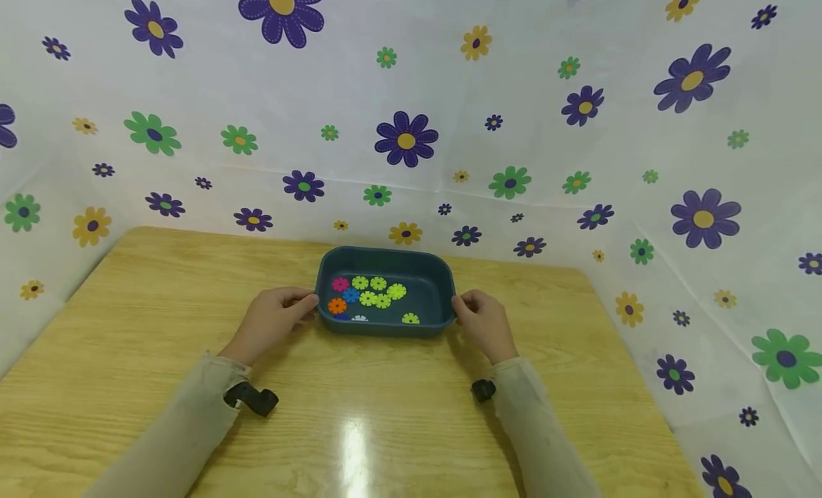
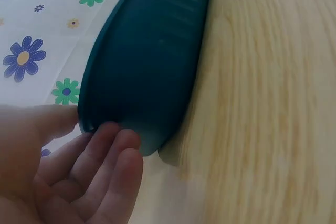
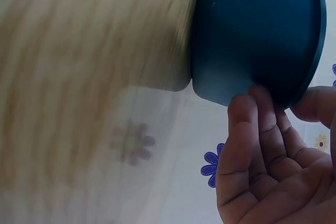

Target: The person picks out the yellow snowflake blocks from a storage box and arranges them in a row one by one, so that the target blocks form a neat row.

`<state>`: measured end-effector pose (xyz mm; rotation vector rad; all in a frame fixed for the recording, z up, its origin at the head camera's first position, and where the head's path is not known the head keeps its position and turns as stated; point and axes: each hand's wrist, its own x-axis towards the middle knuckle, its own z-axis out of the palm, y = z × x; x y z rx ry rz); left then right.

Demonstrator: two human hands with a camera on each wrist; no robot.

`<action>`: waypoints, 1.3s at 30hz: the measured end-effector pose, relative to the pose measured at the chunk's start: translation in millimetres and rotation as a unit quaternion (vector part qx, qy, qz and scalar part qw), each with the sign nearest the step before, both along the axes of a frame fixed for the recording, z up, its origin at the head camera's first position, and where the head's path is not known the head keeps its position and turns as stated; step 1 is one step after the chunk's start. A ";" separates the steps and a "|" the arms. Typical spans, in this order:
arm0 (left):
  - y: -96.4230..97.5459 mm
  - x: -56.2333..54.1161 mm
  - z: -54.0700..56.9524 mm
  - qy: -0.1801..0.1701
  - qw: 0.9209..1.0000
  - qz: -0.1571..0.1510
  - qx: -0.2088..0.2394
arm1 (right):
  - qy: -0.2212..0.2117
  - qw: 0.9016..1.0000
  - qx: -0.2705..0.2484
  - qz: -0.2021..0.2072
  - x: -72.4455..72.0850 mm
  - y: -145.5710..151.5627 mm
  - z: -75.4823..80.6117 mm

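A dark teal rectangular basin [image 1: 420, 329] sits on the wooden table near its back edge. Inside it lie several flower-shaped plastic discs [image 1: 382, 300], mostly yellow-green, with pink, orange, blue and white ones toward the left. At the basin's left end my left hand [image 1: 277, 318] pinches the rim, thumb on top and fingers below. My right hand [image 1: 483, 321] grips the opposite end the same way. The left wrist view shows the left fingers [image 2: 107, 161] curled under the basin's rim. In the right wrist view, the right thumb [image 3: 315, 106] meets the rim from the outer side.
The wooden table [image 1: 398, 419] has a glossy top that reflects light at the front. A white cloth [image 1: 347, 77] printed with purple, green and yellow flowers hangs behind it and along both sides. Each wrist carries a small black camera [image 1: 252, 398] on a strap.
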<state>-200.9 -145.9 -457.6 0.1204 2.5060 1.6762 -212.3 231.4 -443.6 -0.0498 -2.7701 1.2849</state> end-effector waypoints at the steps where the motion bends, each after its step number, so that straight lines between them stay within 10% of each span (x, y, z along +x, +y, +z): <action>1: 1.0 0.7 1.1 -0.003 1.000 0.004 0.007 | 0.003 1.000 0.000 -0.002 -0.4 -0.7 0.4; 20: -8.3 25.2 13.6 -0.009 1.000 -0.019 -0.011 | -0.001 1.000 -0.016 0.013 24.1 -9.1 5.0; 39: -21.2 40.7 27.7 0.035 0.984 -0.037 -0.170 | -0.017 0.999 0.010 0.043 49.1 -3.7 11.7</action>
